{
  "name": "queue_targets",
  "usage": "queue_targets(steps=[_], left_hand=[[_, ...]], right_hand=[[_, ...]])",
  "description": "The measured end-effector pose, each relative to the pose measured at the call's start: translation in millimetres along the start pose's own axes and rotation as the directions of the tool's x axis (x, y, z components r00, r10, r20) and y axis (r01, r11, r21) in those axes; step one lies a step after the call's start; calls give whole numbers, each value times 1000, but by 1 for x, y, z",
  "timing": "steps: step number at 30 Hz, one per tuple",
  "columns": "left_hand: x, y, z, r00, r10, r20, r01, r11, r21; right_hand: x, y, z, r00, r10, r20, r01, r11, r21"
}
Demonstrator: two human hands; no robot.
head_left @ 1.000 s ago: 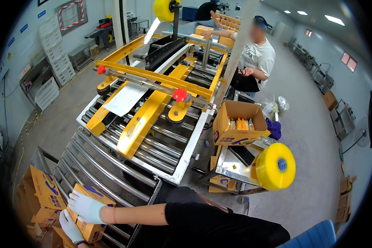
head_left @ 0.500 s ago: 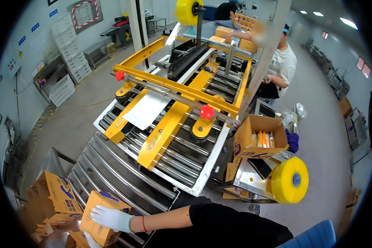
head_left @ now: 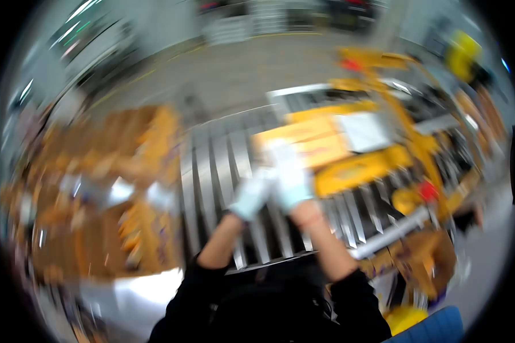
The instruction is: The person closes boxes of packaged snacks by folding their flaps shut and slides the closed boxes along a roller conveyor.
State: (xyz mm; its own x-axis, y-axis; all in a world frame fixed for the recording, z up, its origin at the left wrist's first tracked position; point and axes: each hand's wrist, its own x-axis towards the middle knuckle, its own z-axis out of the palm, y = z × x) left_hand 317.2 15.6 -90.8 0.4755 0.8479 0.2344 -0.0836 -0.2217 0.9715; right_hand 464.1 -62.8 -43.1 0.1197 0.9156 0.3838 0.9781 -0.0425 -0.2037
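Note:
A closed cardboard box lies on the roller conveyor at the mouth of the yellow-railed carton taping machine. My right hand, in a white glove, reaches forward with its fingers stretched over the near left end of the box. Close beside it my left hand, also gloved, is at or just short of the same end; motion blur hides its fingers and whether it touches. A white sheet sits on the machine just past the box.
Several open cartons with orange packs stand on the left, near a shiny metal surface. Bare conveyor rollers run between them and the machine. Red knobs stick out of the machine frame. An open box stands at the lower right.
My view has swung left and down. The box has moved from beside the cartons along the rollers to the machine's entry, with both my hands now behind it.

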Motion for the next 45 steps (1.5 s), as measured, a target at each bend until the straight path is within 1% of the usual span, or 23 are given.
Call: queue_targets(steps=[2,5,8,11,12,14,15,20,22,24,25,27,28,30,31,34,36,37,38,39,40,42,45], left_hand=[[-47,24,-2,974,69,218,-115,972,204],[-107,108,-55,995,92,31,-71,483,873],[-167,137,-121,883,271,-383,346,176,922],[-208,141,-166,608,-194,-770,781,-30,624],[-214,140,-172,618,-198,-761,774,-15,632],[-211,137,-175,885,-62,-462,466,127,875],[-204,143,-167,909,-28,-417,411,230,882],[-184,160,-141,954,-93,-284,296,410,863],[-156,167,-125,955,-180,-237,297,515,804],[-120,151,-125,996,-21,-87,69,799,598],[-99,151,-144,993,-100,67,42,806,591],[-56,142,-159,996,89,-4,-66,766,640],[-42,129,-157,908,345,-237,-95,722,686],[-20,103,-175,921,384,-66,-163,534,830],[-18,100,-179,995,-94,40,53,810,584],[-30,104,-182,965,-259,40,179,761,624],[-25,95,-183,974,-226,10,171,763,623],[-20,86,-184,982,-185,-39,170,771,614],[-10,68,-189,999,0,34,-23,734,679],[3,47,-181,990,139,24,-98,554,827],[15,33,-174,960,278,47,-143,334,932],[13,27,-156,976,209,-55,-2,264,964],[7,6,-163,919,258,-297,-14,775,632]], right_hand=[[2,18,6,1000,-7,-18,5,997,-74],[11,29,17,998,-34,-46,27,988,-155],[6,40,17,994,2,-107,-25,976,-214],[-1,1,-6,998,57,-30,-61,985,-160],[-9,-19,-6,1000,1,-4,0,994,109],[-33,-59,4,968,-143,204,-43,711,702],[-40,-76,14,945,-221,243,-37,664,746],[-43,-101,-25,984,-171,48,118,830,544],[-49,-104,-64,945,-291,-150,316,696,644],[-74,-111,-80,874,-467,132,309,745,591],[-76,-118,-89,867,-485,118,317,717,621],[-94,-111,-68,955,-294,37,210,759,617],[-92,-105,-52,994,-111,24,74,795,602],[-69,-83,-21,998,-12,-59,45,809,586],[-56,-71,3,988,-111,-108,151,848,508],[-21,-59,21,909,-403,-107,392,737,551],[-5,-61,11,919,-392,-29,320,703,636],[4,-63,5,954,-279,113,87,615,783],[13,-64,4,943,-192,273,-154,476,866],[23,-60,12,966,-192,173,-78,424,902],[37,-57,6,958,-231,172,38,693,720],[51,-50,2,913,-360,-194,397,893,212],[40,-65,-16,955,-277,-103,294,927,233]])
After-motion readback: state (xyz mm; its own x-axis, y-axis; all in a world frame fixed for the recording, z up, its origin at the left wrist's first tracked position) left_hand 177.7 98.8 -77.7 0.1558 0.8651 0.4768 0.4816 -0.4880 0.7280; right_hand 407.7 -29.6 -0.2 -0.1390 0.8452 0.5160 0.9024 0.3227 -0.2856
